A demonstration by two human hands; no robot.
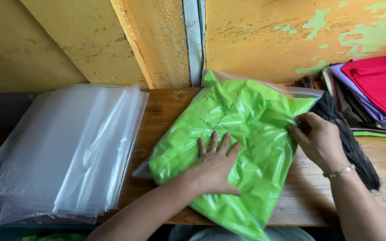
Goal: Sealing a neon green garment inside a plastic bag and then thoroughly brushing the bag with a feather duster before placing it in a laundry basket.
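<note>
A bright green folded cloth sits inside a clear plastic bag (246,120) that lies slantwise on the wooden table (166,111). My left hand (215,163) lies flat on the bag's lower middle, fingers spread, a ring on one finger. My right hand (320,140), with a bracelet at the wrist, has its fingers pinched on the bag's right edge near the open end.
A pile of empty clear plastic bags (68,147) lies at the left of the table. A stack of folded cloths in red, purple, brown and green (371,93) stands at the right, with a black fringed piece (354,147) beside my right hand. Peeling yellow wall behind.
</note>
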